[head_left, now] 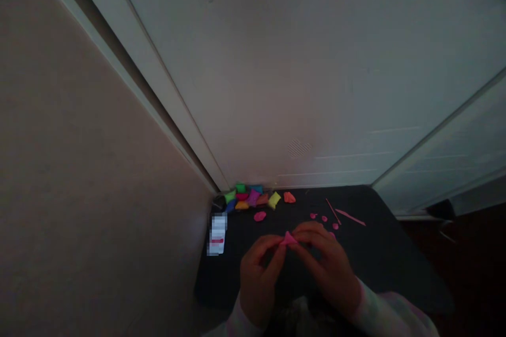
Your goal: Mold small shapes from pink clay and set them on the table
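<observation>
Between my two hands is a small piece of pink modelling clay (289, 239), roughly triangular with a point at the top. My left hand (259, 268) pinches its left corner between thumb and fingers. From the other side, my right hand (326, 260) pinches the right corner the same way. Both hands are held over the dark table (379, 258). Behind my right hand lie several small pink clay bits (324, 218), one partly hidden by the fingers. A flattened pink lump (260, 216) lies beyond my left hand.
Several colourful clay packets (253, 198) are heaped at the table's back left, with an orange piece (289, 197) beside them. A phone-like white rectangle (217, 234), blurred, lies at the left edge. Two thin pink tools (350, 217) lie back right. A white panel (296, 89) rises behind.
</observation>
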`<action>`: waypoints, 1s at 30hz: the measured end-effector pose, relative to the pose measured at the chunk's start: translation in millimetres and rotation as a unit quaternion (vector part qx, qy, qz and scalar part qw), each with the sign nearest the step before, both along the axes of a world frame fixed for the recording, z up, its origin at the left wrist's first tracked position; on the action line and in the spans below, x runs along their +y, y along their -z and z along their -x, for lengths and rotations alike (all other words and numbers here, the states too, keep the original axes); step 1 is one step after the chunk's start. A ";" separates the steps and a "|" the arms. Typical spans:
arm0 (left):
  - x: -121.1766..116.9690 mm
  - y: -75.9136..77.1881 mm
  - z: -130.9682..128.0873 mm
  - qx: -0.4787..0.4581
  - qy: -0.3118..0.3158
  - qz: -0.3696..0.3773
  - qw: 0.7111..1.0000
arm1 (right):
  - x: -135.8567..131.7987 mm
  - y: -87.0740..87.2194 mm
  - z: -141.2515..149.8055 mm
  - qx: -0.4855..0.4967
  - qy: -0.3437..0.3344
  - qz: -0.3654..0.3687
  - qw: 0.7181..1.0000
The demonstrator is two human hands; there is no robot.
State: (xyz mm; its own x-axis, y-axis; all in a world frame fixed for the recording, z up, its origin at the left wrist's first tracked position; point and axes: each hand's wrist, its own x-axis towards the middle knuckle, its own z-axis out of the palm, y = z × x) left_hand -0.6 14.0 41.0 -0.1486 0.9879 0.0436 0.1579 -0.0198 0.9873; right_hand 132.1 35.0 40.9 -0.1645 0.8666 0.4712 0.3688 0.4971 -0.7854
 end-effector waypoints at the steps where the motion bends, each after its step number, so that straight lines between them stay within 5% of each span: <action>1: 0.3 0.2 0.3 0.007 -0.001 -0.008 1.000 | 0.2 0.0 0.0 -0.002 -0.003 0.001 1.000; 9: 0.0 1.1 1.3 0.075 -0.008 -0.104 0.992 | 2.9 0.3 2.9 0.026 -0.025 0.021 0.999; 23: -1.0 4.8 3.7 0.087 -0.043 -0.133 0.986 | 1.6 -0.9 5.0 0.048 -0.019 0.033 0.998; 26: -1.9 3.2 3.5 0.068 -0.040 -0.108 0.991 | 0.9 -0.4 5.0 0.052 -0.007 0.030 0.998; 30: -0.6 -1.8 2.0 -0.018 -0.015 0.014 1.000 | -0.7 0.0 5.1 0.046 -0.009 0.011 0.999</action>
State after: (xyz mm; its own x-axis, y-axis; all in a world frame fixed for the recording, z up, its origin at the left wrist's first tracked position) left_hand -2.6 13.4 42.8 -0.1799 0.9836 0.0097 0.1229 0.0126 0.9923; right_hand 127.0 34.3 40.9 -0.1360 0.8741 0.4663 0.2860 0.4853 -0.8263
